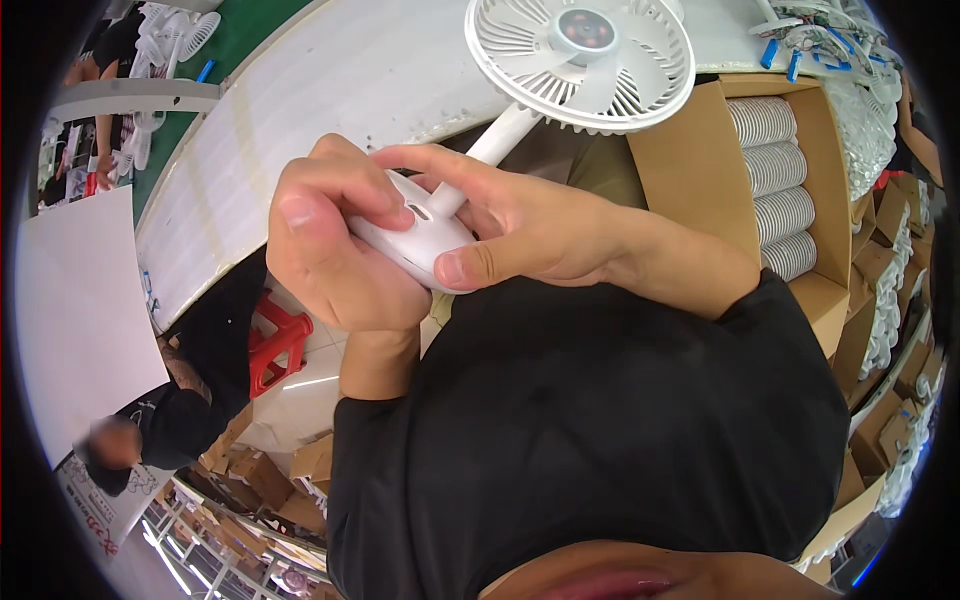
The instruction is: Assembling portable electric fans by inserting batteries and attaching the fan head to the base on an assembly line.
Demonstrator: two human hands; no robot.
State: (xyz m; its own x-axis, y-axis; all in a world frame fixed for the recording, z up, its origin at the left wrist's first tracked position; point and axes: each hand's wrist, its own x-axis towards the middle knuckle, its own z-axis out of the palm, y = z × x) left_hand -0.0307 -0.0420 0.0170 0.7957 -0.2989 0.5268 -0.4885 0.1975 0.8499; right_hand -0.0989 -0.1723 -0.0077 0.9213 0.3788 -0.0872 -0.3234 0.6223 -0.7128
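A small white fan (415,243) is held in front of my chest, tilted so its round grille head (585,60) points up and to the right. My left hand (340,235) is closed round the left side of the rounded base, with a finger pressed on its surface near a small dark slot. From the other side my right hand (530,225) grips the base, its thumb on the near edge and its fingers behind the stem. The underside of the base and some fingertips are hidden.
A long white table (330,85) runs behind the fan. To the right stands an open cardboard box (700,150) with stacked white ribbed parts (780,170). Wires with blue connectors (810,50) lie at the far right. A red stool (280,340) and another person (180,420) are at left.
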